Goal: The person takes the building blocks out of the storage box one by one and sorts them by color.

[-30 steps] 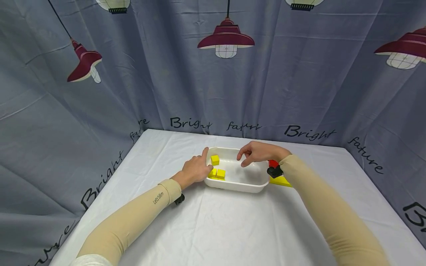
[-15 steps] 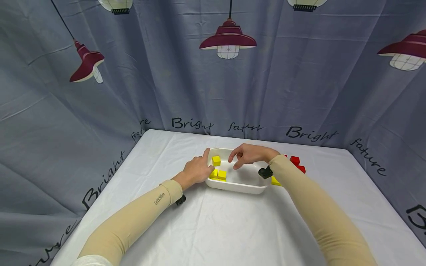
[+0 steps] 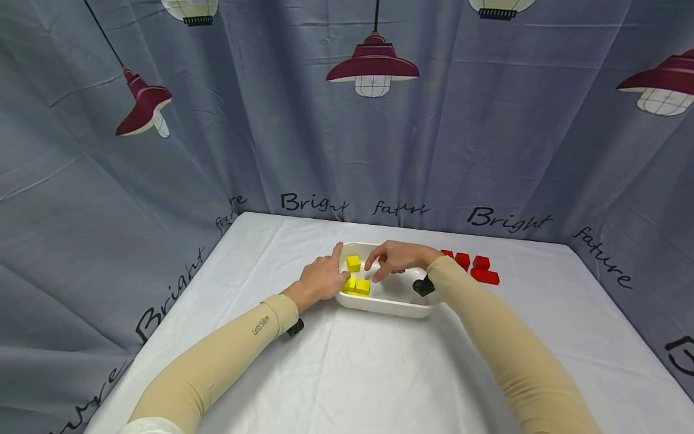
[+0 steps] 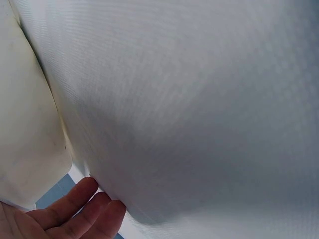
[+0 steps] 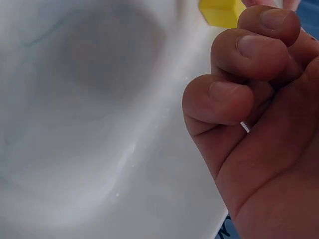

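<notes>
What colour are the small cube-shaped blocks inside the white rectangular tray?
The blocks are yellow, clearest in the head view.

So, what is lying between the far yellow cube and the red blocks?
In the head view: the right hand, over the white container, and its beige sleeve.

The left arm wears a close-fitting beige sleeve (image 3: 203, 355), smooth along the forearm and creased toward its near end. A wide band (image 3: 281, 306) finishes it at the wrist, and small dark lettering (image 3: 260, 325) beside that reads "Let's Slim". White cloth (image 3: 150, 426) shows at the sleeve's near end. The right arm has a matching beige sleeve (image 3: 493, 334), wrinkled at the near end. A small black device (image 3: 295, 327) sits under the left wrist, another black device (image 3: 424, 286) at the right. Both hands (image 3: 398, 258) are bare.
</notes>
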The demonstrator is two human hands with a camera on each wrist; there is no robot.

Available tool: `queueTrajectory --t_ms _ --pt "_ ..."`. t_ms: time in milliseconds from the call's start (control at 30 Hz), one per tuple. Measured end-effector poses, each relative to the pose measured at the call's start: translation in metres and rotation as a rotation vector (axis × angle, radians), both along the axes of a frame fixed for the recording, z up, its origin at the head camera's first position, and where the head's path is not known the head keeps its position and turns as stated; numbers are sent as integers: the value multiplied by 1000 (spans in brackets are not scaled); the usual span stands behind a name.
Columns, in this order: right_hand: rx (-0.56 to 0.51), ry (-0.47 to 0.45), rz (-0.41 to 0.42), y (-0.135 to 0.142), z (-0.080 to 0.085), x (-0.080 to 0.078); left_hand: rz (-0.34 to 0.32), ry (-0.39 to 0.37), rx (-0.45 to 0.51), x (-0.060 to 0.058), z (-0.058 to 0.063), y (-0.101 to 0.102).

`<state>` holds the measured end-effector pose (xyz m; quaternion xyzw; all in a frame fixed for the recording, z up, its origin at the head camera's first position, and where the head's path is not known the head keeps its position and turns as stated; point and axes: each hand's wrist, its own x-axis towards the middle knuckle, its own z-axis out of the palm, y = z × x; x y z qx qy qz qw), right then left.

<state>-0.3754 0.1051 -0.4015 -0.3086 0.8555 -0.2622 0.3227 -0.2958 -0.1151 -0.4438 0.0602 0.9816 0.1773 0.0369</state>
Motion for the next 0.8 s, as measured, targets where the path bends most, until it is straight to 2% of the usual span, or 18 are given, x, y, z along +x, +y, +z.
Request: queueTrajectory --t_ms 367,600,800 --pt "-6 -34 -6 -4 -12 1 -1 9 -4 0 -1 0" --pt "16 9 -1 -8 -20 2 1 9 4 1 0 -1" --pt "48 6 -14 -10 -21 5 -7 10 4 1 0 -1"
